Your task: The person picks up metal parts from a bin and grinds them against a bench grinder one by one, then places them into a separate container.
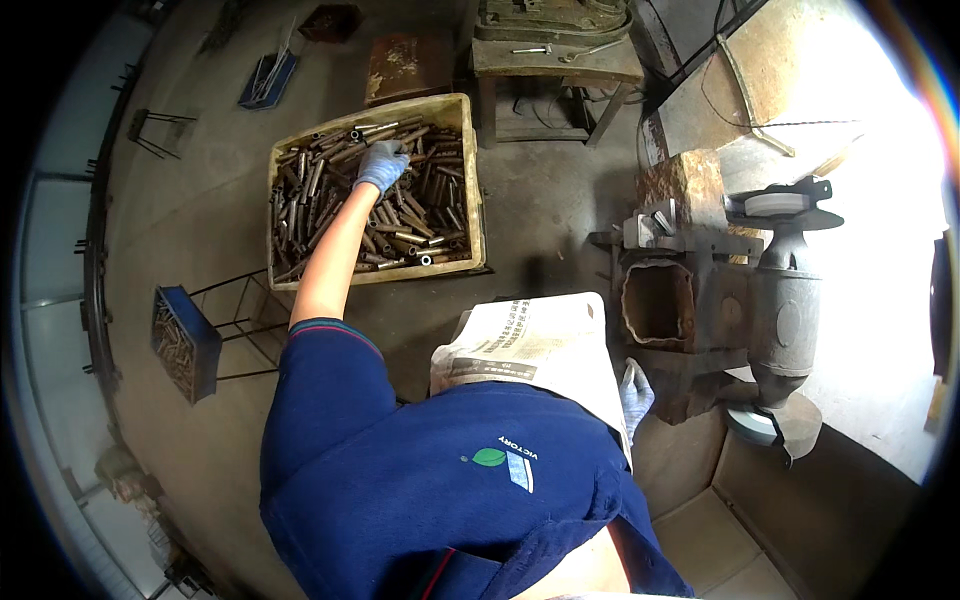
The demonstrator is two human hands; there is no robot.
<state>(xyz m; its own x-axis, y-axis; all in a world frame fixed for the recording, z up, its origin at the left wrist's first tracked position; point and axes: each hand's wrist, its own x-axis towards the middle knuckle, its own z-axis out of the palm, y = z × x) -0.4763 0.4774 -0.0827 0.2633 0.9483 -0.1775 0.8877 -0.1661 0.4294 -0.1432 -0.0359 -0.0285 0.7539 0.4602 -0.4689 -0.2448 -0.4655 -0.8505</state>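
My left hand (pixel 382 165), in a blue-grey knit glove, reaches into a pale yellow plastic bin (pixel 280 225) at the front left. Its fingers curl down onto the heap of short metal tubes (pixel 400 215); whatever they close on is hidden under the glove. The tubes are brown and dark, some with bright bare ends, and lie in all directions. My right hand (pixel 636 395), gloved alike, hangs low at my right side by the edge of a newspaper (pixel 520 335) spread over my lap. Its fingers stretch forward, apart and without anything visible in them, though part of the hand is hidden.
A bench grinder (pixel 785 310) with grinding wheels stands on the right, beside a rough metal box (pixel 658 303). Ahead is a metal workbench (pixel 555 62) with tools on it. On the left, a blue tray (pixel 200 335) of small metal parts sits on a thin-legged stand.
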